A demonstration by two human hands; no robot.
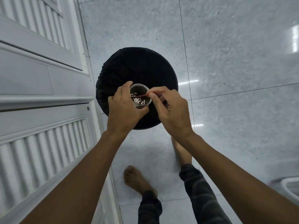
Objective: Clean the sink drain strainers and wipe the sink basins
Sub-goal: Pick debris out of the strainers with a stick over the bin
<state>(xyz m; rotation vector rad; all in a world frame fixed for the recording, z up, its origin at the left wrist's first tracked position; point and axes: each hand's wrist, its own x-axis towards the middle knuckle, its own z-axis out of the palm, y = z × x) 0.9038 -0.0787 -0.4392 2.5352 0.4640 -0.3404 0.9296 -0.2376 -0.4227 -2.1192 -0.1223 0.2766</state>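
The strainer (140, 96), a small metal cup with dark debris inside, sits in the left hand (124, 113), whose fingers and thumb curl round its wall. The right hand (171, 113) pinches a thin red stick (143, 95) between thumb and fingertips, its tip down inside the cup. Both hands are over a round bin (145, 67) lined with a black bag, standing on the pale tiled floor (226, 62) just beside a white louvred door (40, 78), with the person's bare feet (137, 180) behind it.

A round black bin (137, 65) stands on the shiny grey tiled floor (234, 46), close beside a white door (32, 70) with slats.
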